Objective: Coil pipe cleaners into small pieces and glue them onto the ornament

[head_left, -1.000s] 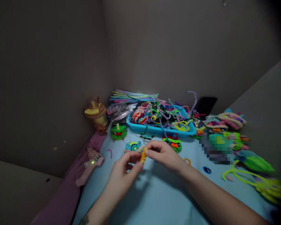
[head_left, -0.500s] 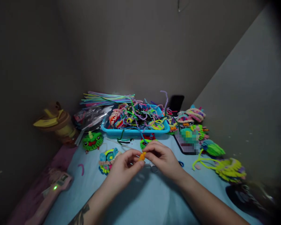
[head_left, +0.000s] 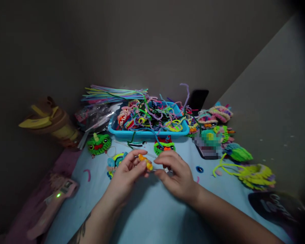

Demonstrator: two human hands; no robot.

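Note:
A small fuzzy orange-yellow piece (head_left: 148, 165), bent like pipe cleaner, is pinched between the thumb and fingers of my left hand (head_left: 129, 171). Just to its right is my right hand (head_left: 176, 173), thumb and fingers apart with nothing between them. Behind and below it, metal scissors (head_left: 169, 171) lie on the cloth, mostly hidden. Beyond my hands sits a green and red fuzzy figure (head_left: 165, 145). A blue and yellow fuzzy figure (head_left: 114, 162) is partly covered by my left hand.
A blue tray (head_left: 147, 134) heaped with pipe cleaners stands at the back, beside bundled straight stems (head_left: 114, 93). At left are a green figure (head_left: 99, 144), a pink glue gun-like tool (head_left: 54, 206) and a brown pot (head_left: 56, 125). A phone (head_left: 208, 154) and yellow-green pieces (head_left: 256, 176) lie right.
My right hand has let go of the orange piece and moved slightly right, its fingers opening. The piece stays in my left hand, which has shifted left. The view has tilted down a little.

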